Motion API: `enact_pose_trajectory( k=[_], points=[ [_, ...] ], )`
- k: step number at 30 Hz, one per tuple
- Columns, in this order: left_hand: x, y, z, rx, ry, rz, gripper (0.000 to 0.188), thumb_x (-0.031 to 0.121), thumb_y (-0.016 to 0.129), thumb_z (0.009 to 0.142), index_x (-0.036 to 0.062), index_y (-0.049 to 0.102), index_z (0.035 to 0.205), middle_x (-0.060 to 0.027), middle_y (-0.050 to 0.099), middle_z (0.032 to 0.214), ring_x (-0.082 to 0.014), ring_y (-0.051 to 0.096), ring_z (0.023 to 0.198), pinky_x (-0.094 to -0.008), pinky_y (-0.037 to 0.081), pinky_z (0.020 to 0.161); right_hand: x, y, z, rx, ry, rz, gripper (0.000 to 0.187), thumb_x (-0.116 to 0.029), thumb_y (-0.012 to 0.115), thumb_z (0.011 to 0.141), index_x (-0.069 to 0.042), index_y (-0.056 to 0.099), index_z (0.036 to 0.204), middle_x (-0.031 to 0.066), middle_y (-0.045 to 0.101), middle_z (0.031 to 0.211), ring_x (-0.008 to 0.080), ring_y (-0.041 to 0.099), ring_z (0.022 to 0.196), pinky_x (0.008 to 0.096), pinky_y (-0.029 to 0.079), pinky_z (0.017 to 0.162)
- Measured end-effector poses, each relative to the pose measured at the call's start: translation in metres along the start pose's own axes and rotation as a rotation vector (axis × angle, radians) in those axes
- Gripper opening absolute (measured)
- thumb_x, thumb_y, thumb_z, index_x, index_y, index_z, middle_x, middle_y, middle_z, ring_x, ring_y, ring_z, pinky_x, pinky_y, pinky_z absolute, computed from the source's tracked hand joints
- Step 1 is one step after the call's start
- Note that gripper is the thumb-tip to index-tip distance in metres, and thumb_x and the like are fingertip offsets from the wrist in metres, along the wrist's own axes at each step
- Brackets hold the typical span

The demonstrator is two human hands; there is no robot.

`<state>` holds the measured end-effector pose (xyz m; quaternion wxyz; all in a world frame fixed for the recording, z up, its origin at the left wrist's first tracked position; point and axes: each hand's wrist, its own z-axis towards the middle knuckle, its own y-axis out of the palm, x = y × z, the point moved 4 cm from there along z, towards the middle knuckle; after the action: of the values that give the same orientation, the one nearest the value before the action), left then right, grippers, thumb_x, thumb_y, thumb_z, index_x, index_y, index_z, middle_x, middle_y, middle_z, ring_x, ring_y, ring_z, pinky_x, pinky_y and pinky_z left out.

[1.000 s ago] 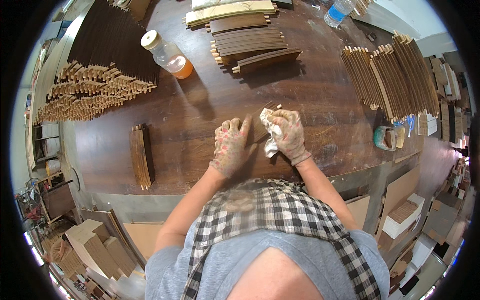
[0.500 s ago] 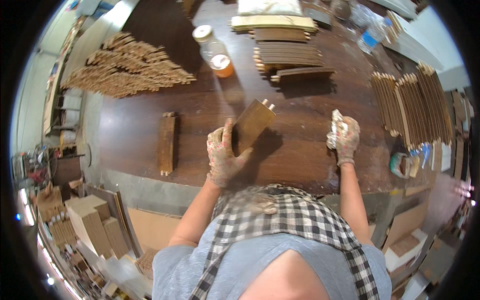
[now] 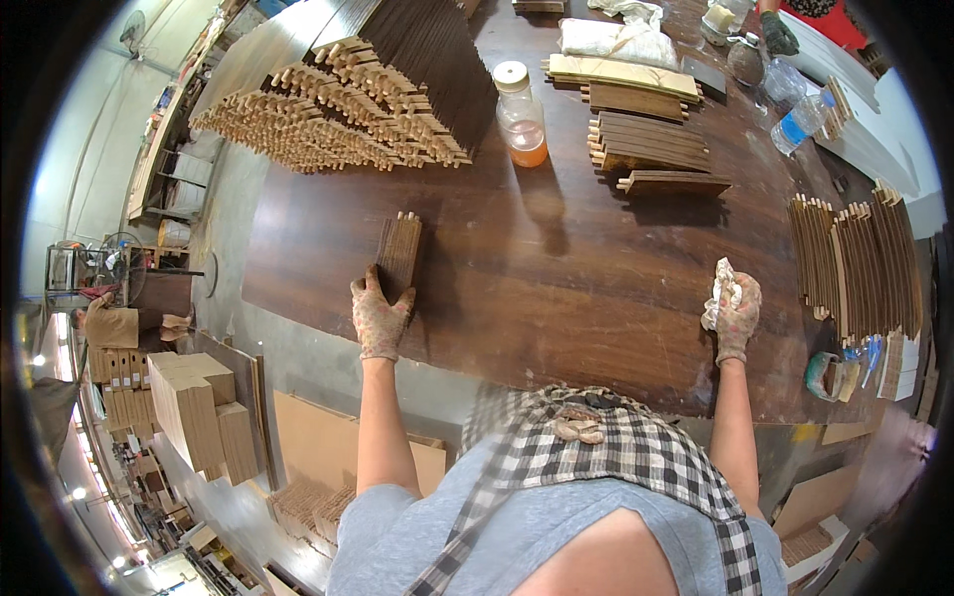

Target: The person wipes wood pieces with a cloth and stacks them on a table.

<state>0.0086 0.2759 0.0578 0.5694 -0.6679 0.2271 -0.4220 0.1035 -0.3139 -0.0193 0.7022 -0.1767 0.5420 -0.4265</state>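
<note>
Both my hands wear pale, patterned gloves. My left hand (image 3: pixel 380 316) is closed round the near end of a dark brown wooden slat (image 3: pixel 399 250), at the table's left side. Light dowel pegs stick out of the slat's far end. Whether another slat lies under it, I cannot tell. On the right, my right hand (image 3: pixel 738 308) grips a crumpled white cloth (image 3: pixel 722 296) against the tabletop. Both hands are wide apart, with bare brown table (image 3: pixel 556 308) between them.
A large stack of pegged slats (image 3: pixel 348 109) fills the far left. A jar of orange liquid (image 3: pixel 523 124) stands beside it. More slats (image 3: pixel 651 144) lie at far centre and on the right (image 3: pixel 860 263). A water bottle (image 3: pixel 803 121) and another person's gloved hand (image 3: pixel 780 35) are far right.
My left hand has carried the slat leftward, from in front of me to where a single slat was lying. My right hand still holds the cloth. The view has shifted left.
</note>
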Motion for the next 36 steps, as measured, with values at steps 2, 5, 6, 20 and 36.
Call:
enact_pose_trajectory(
  k=[2, 5, 6, 20, 36],
  points=[
    [0.006, -0.001, 0.004, -0.038, 0.006, 0.016, 0.082, 0.036, 0.082, 0.077, 0.0032, 0.047, 0.143, -0.0263, 0.05, 0.134, -0.043, 0.056, 0.12, -0.0488, 0.05, 0.099, 0.009, 0.001, 0.0, 0.019, 0.017, 0.028, 0.015, -0.013, 0.071, 0.092, -0.005, 0.067, 0.104, 0.0067, 0.063, 0.105, 0.0214, 0.062, 0.098, 0.0369, 0.05, 0.09],
    [0.008, -0.002, 0.005, -0.052, 0.016, 0.035, 0.082, 0.035, 0.082, 0.077, 0.0036, 0.046, 0.144, -0.0262, 0.05, 0.136, -0.0432, 0.055, 0.121, -0.0491, 0.049, 0.1, 0.003, -0.001, 0.0, 0.025, 0.019, 0.045, 0.015, -0.009, 0.07, 0.089, -0.005, 0.066, 0.104, 0.0089, 0.064, 0.107, 0.0265, 0.06, 0.102, 0.04, 0.048, 0.093],
    [0.01, -0.003, 0.004, -0.039, 0.027, 0.058, 0.082, 0.035, 0.082, 0.077, 0.0037, 0.046, 0.144, -0.0261, 0.05, 0.136, -0.0432, 0.054, 0.122, -0.0491, 0.049, 0.1, -0.001, -0.001, 0.0, 0.023, 0.015, 0.046, 0.016, -0.006, 0.069, 0.088, -0.005, 0.066, 0.103, 0.01, 0.065, 0.108, 0.0291, 0.06, 0.104, 0.0415, 0.047, 0.094],
    [-0.011, -0.031, 0.029, -0.117, -0.108, -0.654, 0.045, 0.03, 0.067, 0.097, -0.0033, 0.064, 0.127, -0.0136, 0.071, 0.109, -0.0198, 0.065, 0.092, -0.0312, 0.053, 0.081, 0.004, -0.001, -0.002, 0.019, -0.015, 0.017, 0.018, -0.01, 0.07, 0.09, -0.005, 0.066, 0.107, 0.0082, 0.065, 0.108, 0.0255, 0.061, 0.106, 0.0392, 0.046, 0.098],
    [-0.044, -0.002, 0.031, 0.019, 0.046, -0.181, 0.067, 0.035, 0.076, 0.088, -0.0016, 0.054, 0.139, -0.0232, 0.06, 0.128, -0.0377, 0.062, 0.116, -0.0405, 0.05, 0.098, 0.005, 0.001, 0.0, 0.03, -0.047, -0.022, 0.017, -0.01, 0.071, 0.09, -0.005, 0.067, 0.105, 0.0083, 0.065, 0.107, 0.0248, 0.062, 0.103, 0.038, 0.048, 0.094]
  ],
)
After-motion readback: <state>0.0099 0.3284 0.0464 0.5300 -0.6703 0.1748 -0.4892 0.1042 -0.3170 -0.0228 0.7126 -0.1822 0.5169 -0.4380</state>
